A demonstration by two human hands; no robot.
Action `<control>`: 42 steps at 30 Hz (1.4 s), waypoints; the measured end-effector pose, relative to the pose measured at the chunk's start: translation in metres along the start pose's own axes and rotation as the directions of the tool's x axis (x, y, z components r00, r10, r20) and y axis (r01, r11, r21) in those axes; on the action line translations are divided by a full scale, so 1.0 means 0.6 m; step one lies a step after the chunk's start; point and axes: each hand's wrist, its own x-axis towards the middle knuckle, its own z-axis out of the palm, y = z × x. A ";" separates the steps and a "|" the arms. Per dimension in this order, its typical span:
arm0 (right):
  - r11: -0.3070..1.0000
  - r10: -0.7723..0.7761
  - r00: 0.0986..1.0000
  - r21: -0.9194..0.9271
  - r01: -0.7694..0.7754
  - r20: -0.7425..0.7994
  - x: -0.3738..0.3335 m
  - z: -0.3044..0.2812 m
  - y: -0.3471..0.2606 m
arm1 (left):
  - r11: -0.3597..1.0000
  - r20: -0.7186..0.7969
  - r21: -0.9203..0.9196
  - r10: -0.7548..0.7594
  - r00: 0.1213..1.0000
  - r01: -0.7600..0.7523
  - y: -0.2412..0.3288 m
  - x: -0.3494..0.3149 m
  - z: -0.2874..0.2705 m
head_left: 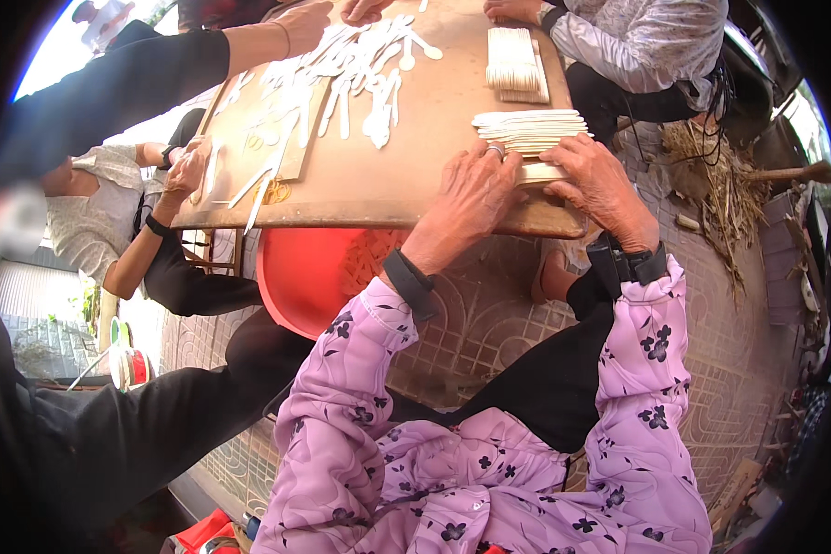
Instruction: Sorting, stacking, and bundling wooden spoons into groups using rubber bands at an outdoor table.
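Note:
At the table's near right corner, my left hand [466, 198] and my right hand [604, 185] face each other with fingers bent. Between them they grip the two ends of a small bundle of flat, pale wooden cutlery pieces [539, 173]. Their exact shape is partly hidden by my fingers. Just beyond lies a neat row of long pale wooden cutlery [529, 127], its pieces side by side and pointing left to right. My left fingertips come close to that row's near edge. A ring is on my left hand, and dark bands circle both wrists.
Loose wooden spoons [379, 111] cover the far left of the brown table [415, 189]. Farther right stands a stacked block of cutlery [515, 63]. A red basin [295, 277] with pieces inside sits below the table edge. Other people's hands [189, 166] work at the left and far sides.

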 end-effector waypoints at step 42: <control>0.992 0.044 0.992 -0.116 -0.058 -0.120 -0.006 0.023 0.008 | 0.981 -0.061 -0.075 -0.185 0.981 0.180 0.009 0.013 -0.005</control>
